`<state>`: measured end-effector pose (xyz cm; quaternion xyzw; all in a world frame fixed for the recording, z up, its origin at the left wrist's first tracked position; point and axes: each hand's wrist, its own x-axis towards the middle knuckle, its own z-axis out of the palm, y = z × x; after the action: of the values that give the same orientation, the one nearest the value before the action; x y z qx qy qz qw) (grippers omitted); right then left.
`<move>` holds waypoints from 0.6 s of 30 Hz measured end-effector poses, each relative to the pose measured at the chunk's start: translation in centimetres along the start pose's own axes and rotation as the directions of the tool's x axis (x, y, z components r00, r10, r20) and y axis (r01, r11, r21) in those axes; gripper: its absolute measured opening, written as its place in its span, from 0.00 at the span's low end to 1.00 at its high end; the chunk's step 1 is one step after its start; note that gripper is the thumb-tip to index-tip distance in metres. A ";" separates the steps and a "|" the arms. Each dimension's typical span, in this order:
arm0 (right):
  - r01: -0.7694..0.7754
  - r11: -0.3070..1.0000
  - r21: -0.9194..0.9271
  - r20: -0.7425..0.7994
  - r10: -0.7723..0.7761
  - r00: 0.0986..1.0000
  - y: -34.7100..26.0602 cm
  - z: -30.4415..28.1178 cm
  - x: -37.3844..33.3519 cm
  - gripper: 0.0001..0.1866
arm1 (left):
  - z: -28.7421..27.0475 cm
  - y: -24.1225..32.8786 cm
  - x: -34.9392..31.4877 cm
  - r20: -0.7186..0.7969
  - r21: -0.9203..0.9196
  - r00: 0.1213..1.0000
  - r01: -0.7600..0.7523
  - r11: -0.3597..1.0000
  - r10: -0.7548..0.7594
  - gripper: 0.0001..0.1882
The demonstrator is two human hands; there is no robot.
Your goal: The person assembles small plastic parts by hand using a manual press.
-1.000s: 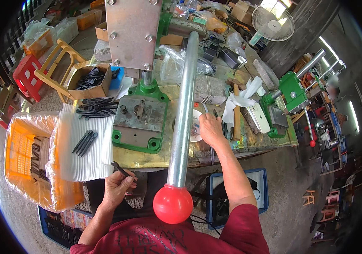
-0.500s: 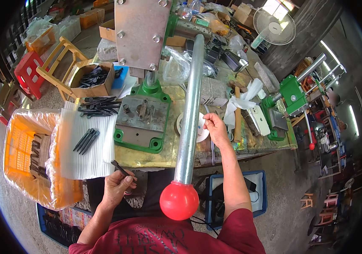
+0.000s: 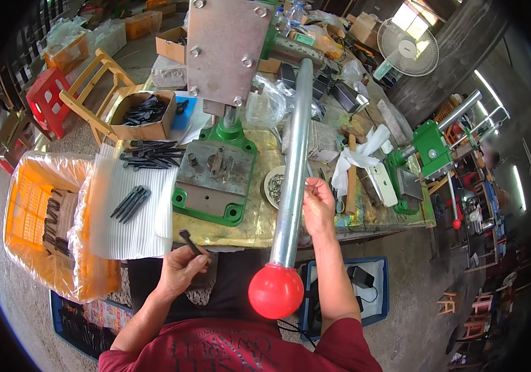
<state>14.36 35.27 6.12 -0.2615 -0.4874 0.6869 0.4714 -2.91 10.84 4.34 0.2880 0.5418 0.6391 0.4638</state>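
Beside a cluttered yellow-topped desk (image 3: pixel 250 230), the left hand (image 3: pixel 180 271) pinches a slim black bar (image 3: pixel 191 242); whether the right hand (image 3: pixel 319 208) pinches anything is unclear: apparently a gathering step, next calling for steadiness.

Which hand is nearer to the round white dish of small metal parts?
Right. The right hand is just right of the round white dish; the left hand, gripping a slim black piece, is farther off, lower left.

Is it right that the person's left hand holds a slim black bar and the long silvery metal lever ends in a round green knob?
Almost: the head view shows the round knob on the long silvery metal lever is red, not green. The left hand does hold the slim black bar.
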 end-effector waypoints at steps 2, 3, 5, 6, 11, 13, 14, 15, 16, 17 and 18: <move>-0.086 0.996 0.035 0.005 0.085 0.996 -0.3 2.1 -1.6 0.11 | 0.5 0.3 0.5 0.033 0.136 0.999 -0.026 0.990 0.022 0.05; -0.111 0.993 0.033 -0.005 0.111 0.994 -0.3 3.0 -2.5 0.11 | 1.2 0.6 0.9 0.024 0.173 0.999 -0.041 0.984 0.038 0.05; -0.075 0.993 0.095 0.044 0.071 0.997 0.9 4.0 -4.2 0.11 | 2.2 1.2 1.9 0.063 0.300 0.996 -0.074 0.951 0.058 0.07; -0.066 0.992 0.108 0.080 0.057 0.995 1.3 4.6 -4.8 0.11 | 2.7 1.3 2.2 0.077 0.300 0.995 -0.082 0.950 0.061 0.08; -0.142 0.981 0.129 0.081 0.132 0.988 2.5 7.7 -8.3 0.13 | 4.4 0.4 3.3 0.058 0.149 0.991 -0.129 0.980 0.121 0.07; -0.140 0.967 0.213 0.097 0.122 0.988 3.1 8.4 -9.1 0.14 | 4.5 0.6 3.0 0.019 0.117 0.987 -0.159 0.980 0.157 0.07; -0.152 0.966 0.211 0.106 0.132 0.986 3.4 8.6 -9.3 0.14 | 4.3 1.3 2.7 0.018 0.302 0.972 -0.230 0.925 0.236 0.07; -0.137 0.969 0.204 0.080 0.123 0.989 3.6 8.9 -9.5 0.13 | 4.1 1.7 2.6 0.033 0.475 0.950 -0.287 0.832 0.309 0.08; -0.120 0.973 0.195 0.053 0.112 0.992 3.8 9.2 -9.7 0.13 | 3.9 1.5 2.5 0.022 0.475 0.951 -0.281 0.834 0.308 0.08; -0.105 0.978 0.179 0.060 0.096 0.994 3.5 9.7 -9.9 0.13 | 3.9 1.4 2.4 0.013 0.495 0.932 -0.321 0.807 0.362 0.08; -0.110 0.978 0.177 0.066 0.100 0.993 3.6 9.9 -10.1 0.13 | 3.8 1.3 2.3 0.006 0.515 0.909 -0.360 0.778 0.416 0.08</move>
<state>9.04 21.72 5.67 -0.2236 -0.4220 0.7592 0.4422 -0.92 14.60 6.19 0.4696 0.6429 0.5709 0.2005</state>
